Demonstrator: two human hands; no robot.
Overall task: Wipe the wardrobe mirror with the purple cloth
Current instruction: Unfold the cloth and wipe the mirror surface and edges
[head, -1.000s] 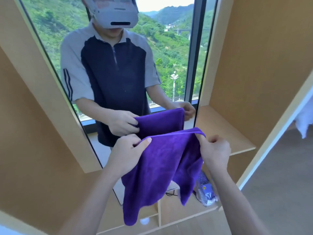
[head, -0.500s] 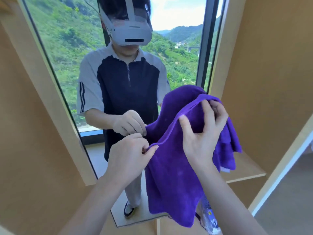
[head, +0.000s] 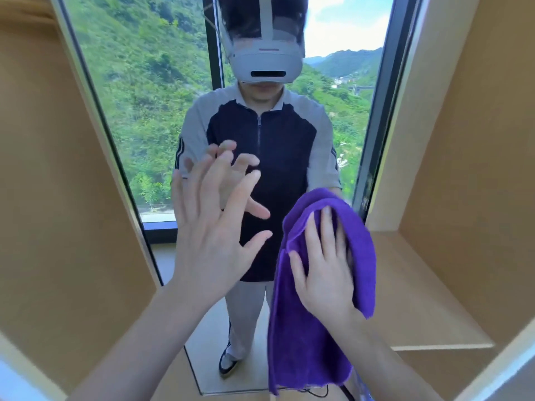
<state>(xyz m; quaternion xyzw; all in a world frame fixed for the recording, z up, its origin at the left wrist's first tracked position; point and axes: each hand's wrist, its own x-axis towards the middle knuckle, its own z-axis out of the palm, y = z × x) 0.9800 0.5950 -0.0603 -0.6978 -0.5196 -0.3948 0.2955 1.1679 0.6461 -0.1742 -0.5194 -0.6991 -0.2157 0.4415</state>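
Note:
The tall wardrobe mirror [head: 139, 111] fills the middle of the head view and reflects a person with a headset and green hills through a window. My right hand [head: 327, 270] lies flat on the purple cloth [head: 304, 337] and presses it against the lower right of the glass; the rest of the cloth hangs down below the hand. My left hand [head: 214, 235] is raised in front of the mirror with fingers spread and holds nothing. Whether it touches the glass I cannot tell.
Tan wooden wardrobe panels [head: 52, 198] frame the mirror on both sides. A wooden shelf [head: 411, 285] sits to the right at hand height. A black cable [head: 318, 393] lies below the mirror's bottom edge.
My left hand has let go of the cloth and opened. My right hand went from gripping the bunched cloth to pressing it flat on the mirror. The view has tilted upward.

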